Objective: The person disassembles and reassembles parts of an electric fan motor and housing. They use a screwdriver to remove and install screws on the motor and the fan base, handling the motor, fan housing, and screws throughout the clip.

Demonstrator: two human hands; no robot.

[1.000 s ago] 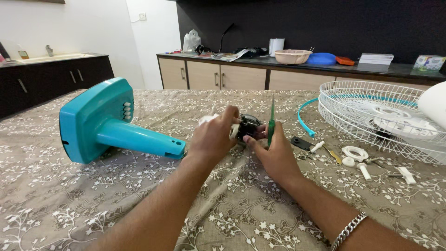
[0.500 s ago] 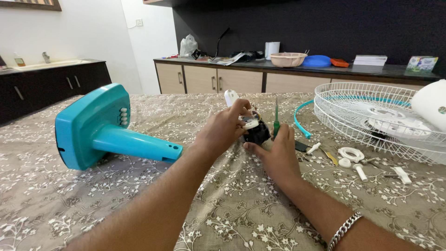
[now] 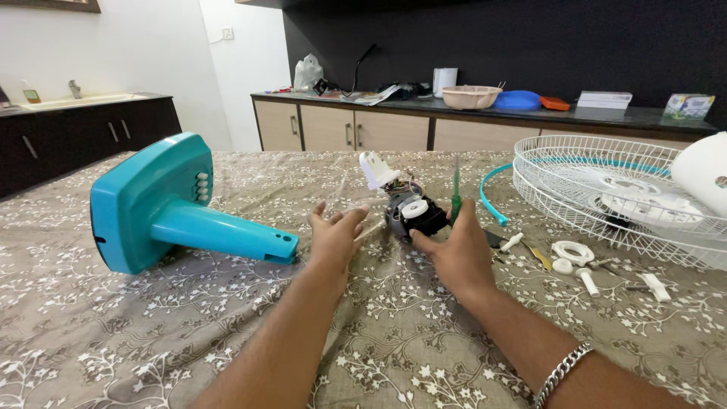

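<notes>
A small fan motor (image 3: 409, 212) with a white bracket and wires rests on the patterned tablecloth (image 3: 151, 326) at the centre. My right hand (image 3: 454, 254) steadies its near side and holds a green-handled screwdriver (image 3: 456, 198) upright. My left hand (image 3: 337, 236) lies just left of the motor, fingers spread, holding nothing. A teal fan stand and base (image 3: 174, 208) lies on its side further left.
White wire fan grilles (image 3: 606, 189) and a teal rim strip (image 3: 492, 197) sit at the right. Small white knobs, a ring and screws (image 3: 575, 261) lie near them. A dark counter with bowls and boxes (image 3: 492, 98) runs along the back wall.
The motor was held up between both hands; now it rests on the cloth. My left hand has let go and opened. My right hand keeps the screwdriver.
</notes>
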